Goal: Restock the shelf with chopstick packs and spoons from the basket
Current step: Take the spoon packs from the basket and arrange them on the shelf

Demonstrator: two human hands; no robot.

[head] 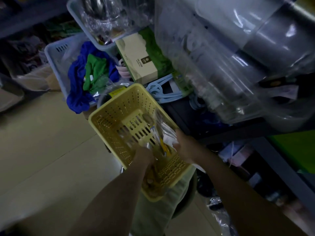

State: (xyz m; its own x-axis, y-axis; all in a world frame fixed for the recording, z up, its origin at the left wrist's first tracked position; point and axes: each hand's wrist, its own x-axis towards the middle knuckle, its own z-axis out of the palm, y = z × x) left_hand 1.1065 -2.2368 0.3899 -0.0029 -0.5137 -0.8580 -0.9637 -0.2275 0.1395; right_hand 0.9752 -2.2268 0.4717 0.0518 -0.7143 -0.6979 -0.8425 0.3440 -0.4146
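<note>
Both hands inside yellow basket (119, 114). Left hand (144, 156) and right hand (183, 147) on clear-wrapped packs (160, 132); grip blurred, cannot tell either hand's state.

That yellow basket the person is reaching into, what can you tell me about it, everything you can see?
The yellow basket looks like plastic, rectangular, its walls and floor pierced with rows of slots. It sits tilted in front of the person, beside the cluttered shelf. Its far half is bare; clear-wrapped packs lie at its near end. The left hand and right hand both reach in among them; blur hides each grip.
</note>
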